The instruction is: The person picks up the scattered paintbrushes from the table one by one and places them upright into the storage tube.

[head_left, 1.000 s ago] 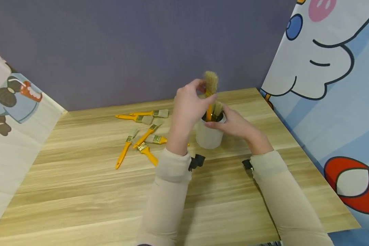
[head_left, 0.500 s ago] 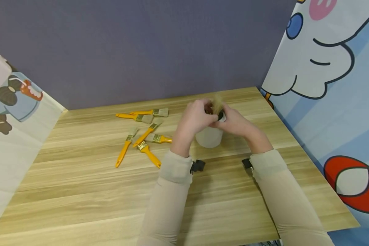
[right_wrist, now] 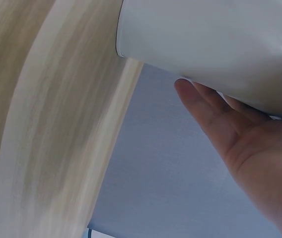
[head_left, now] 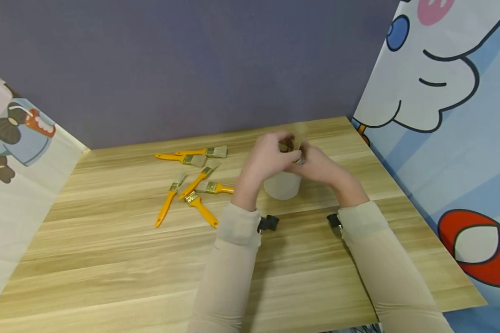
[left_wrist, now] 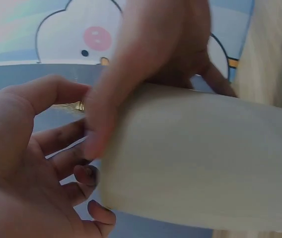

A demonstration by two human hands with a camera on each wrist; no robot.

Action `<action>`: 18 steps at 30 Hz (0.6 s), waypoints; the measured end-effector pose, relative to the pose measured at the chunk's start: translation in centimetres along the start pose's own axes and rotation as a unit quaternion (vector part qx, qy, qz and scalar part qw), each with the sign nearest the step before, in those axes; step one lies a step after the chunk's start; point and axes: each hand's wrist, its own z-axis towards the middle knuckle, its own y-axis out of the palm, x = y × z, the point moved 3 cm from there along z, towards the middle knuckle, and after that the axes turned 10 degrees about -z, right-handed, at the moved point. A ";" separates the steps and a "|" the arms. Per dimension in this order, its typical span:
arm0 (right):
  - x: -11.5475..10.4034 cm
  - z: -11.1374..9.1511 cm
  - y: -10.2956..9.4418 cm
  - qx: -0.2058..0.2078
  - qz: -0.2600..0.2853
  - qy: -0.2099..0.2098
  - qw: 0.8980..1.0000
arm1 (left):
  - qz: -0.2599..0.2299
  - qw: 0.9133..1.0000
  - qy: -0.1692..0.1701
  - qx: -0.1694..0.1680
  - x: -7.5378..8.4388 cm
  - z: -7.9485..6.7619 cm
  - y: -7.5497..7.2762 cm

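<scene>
A white cylindrical cup (head_left: 281, 187) stands on the table under both hands. My right hand (head_left: 318, 165) grips it near the rim, the thumb crossing the mouth side and the fingers along the far wall, as the right wrist view shows on the cup (right_wrist: 205, 44). At the mouth, my left hand (head_left: 268, 156) has its fingers curled around a paintbrush. A bit of that paintbrush's bristles and gold ferrule (left_wrist: 76, 105) shows between thumb and fingers in the left wrist view; its handle is hidden. Blurred bristles (head_left: 298, 142) rise between the hands. The cup's inside is mostly covered.
Left of the cup, several yellow-handled paintbrushes lie loose, among them one flat paintbrush (head_left: 203, 210) and a slanted paintbrush (head_left: 166, 203). They sit on a wood-grain table (head_left: 129, 273). A grey panel (head_left: 183, 69) closes the back, with printed cartoon walls at both sides.
My left hand has lowered a paintbrush, bristles up, from above the cup down into its mouth. The right hand has stayed on the cup. The loose paintbrushes have not moved.
</scene>
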 end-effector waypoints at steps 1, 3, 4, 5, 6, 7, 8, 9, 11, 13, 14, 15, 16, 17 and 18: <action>0.0 0.0 0.0 0.002 -0.001 0.001 1.000 | 0.005 1.000 -0.002 -0.007 -0.2 0.0 0.1; -0.1 0.0 0.0 0.006 -0.003 -0.008 1.000 | 0.019 1.000 -0.013 -0.018 -0.6 0.1 0.3; -0.2 0.0 -0.1 0.007 -0.004 -0.015 1.000 | 0.023 0.999 -0.017 -0.020 -0.7 0.1 0.4; -0.3 0.0 -0.1 0.007 -0.007 -0.023 1.000 | 0.023 0.999 -0.021 -0.022 -0.8 0.1 0.4; -0.4 0.0 -0.1 0.007 -0.010 -0.031 0.999 | 0.023 0.999 -0.026 -0.022 -0.9 0.0 0.4; -0.5 0.0 -0.1 0.009 -0.012 -0.033 0.999 | 0.021 0.999 -0.033 -0.021 -1.0 0.0 0.4; -0.6 0.0 0.0 0.011 -0.013 -0.036 0.999 | 0.018 0.999 -0.032 -0.016 -1.1 0.0 0.4; -0.6 0.0 0.0 0.012 -0.013 -0.036 0.999 | 0.013 0.999 -0.032 -0.008 -1.2 -0.1 0.4; -0.7 0.2 0.0 0.018 -0.008 -0.052 0.998 | 0.004 1.000 -0.024 0.015 -1.2 -0.2 0.2; -0.7 0.3 0.1 0.029 -0.001 -0.072 0.997 | -0.005 0.999 -0.013 0.040 -1.4 -0.3 -0.2; -0.6 0.3 0.2 0.031 0.002 -0.080 0.996 | -0.007 0.999 -0.005 0.052 -1.4 -0.4 -0.4; -0.6 0.4 0.2 0.033 0.004 -0.086 0.996 | -0.008 0.998 -0.003 0.060 -1.4 -0.6 -0.7; -0.4 0.4 0.2 0.036 0.004 -0.087 0.996 | -0.009 0.998 -0.002 0.068 -1.5 -0.7 -1.0; -0.3 0.5 0.2 0.036 0.007 -0.083 0.996 | -0.009 0.997 -0.005 0.075 -1.5 -0.9 -1.3; -0.2 0.4 0.2 0.037 0.004 -0.069 0.997 | -0.008 0.996 -0.005 0.084 -1.6 -1.1 -1.7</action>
